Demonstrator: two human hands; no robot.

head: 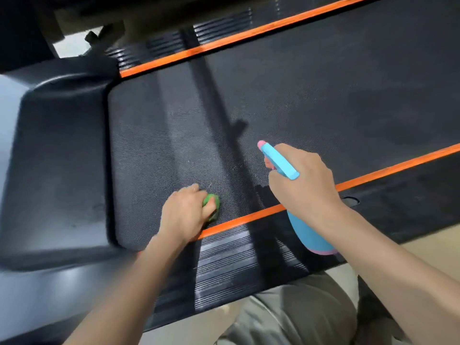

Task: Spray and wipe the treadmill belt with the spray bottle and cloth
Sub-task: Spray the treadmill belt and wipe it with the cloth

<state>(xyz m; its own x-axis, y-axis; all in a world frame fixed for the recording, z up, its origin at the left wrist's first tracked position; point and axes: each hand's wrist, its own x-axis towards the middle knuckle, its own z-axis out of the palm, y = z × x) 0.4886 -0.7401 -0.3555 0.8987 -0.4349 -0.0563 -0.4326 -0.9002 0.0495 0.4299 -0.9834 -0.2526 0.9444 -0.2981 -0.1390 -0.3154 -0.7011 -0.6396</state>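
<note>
The black textured treadmill belt (286, 95) runs across the view between two orange stripes. My left hand (185, 212) presses a bunched green cloth (213, 206) onto the belt close to the near orange stripe (249, 216). My right hand (303, 181) grips a blue spray bottle (281, 161) with a pink nozzle, held above the belt's near edge and pointing up-left over the belt. The bottle's lower body (307, 232) hangs below my wrist. Fine droplets speckle the belt in front of the nozzle.
A black plastic motor cover (59, 155) borders the belt's left end. Ribbed black side rails (224, 260) lie outside each orange stripe. My knee in grey trousers (298, 317) is at the bottom. A dark frame overhangs the top left.
</note>
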